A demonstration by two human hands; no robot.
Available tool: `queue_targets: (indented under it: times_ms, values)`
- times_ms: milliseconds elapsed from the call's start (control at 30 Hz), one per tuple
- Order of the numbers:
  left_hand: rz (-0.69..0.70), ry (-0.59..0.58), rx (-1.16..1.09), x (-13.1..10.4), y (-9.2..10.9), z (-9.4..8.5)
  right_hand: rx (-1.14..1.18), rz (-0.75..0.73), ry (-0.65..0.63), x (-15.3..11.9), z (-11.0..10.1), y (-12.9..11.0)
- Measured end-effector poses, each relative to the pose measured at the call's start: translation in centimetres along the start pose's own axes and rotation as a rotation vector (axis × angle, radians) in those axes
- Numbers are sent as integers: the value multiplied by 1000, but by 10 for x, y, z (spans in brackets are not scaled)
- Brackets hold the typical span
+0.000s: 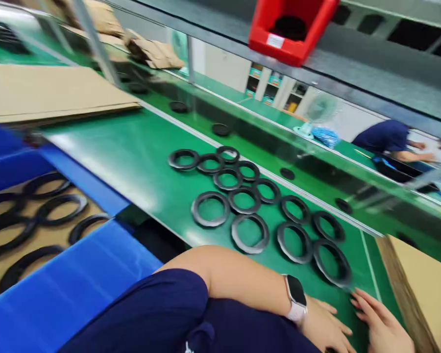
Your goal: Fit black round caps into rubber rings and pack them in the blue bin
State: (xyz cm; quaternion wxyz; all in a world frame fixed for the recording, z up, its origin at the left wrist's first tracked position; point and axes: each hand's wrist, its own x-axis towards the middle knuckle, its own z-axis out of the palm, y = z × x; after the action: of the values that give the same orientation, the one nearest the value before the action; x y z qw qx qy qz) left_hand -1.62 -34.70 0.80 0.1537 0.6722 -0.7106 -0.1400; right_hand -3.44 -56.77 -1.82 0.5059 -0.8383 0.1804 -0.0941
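While both hands sit low at the near edge of the green bench (132, 162), neither has hold of anything: the left hand (325, 326), a pale watch (296, 296) on its wrist, lies loosely curled with nothing in it, and the right hand (380, 326) rests beside it, fingers spread flat and empty, its fingertips just short of the nearest black ring (331, 262). That ring ends a cluster of black rubber rings (244, 200) laid flat in loose rows, several touching or overlapping. To my eye, a careless sweep of the forearm across the bench could nudge the near rings out of line or off the front edge, since nothing holds them down. More rings lie on cardboard in the blue bin (77, 284) to the left, and a few dark discs sit on the far lane beyond the white strip. Flattened cardboard (55, 90) lies further back, a red bin (290, 29) hangs overhead, and another person in blue (384, 137) leans over a neighbouring line.
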Motion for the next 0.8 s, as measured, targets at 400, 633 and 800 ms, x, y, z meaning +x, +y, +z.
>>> queue_targets:
  times_ms: [400,633,800]
  values:
    - [-820,1043,-801,-335,153,-30,100,-114,121,-25,22,-26]
    - [-2378,979,278,-464,263,116,-57,-185,121,-27,20,-29]
    - [-2328,935,253,-469,288,175,-257,-270,125,-51,30,-52]
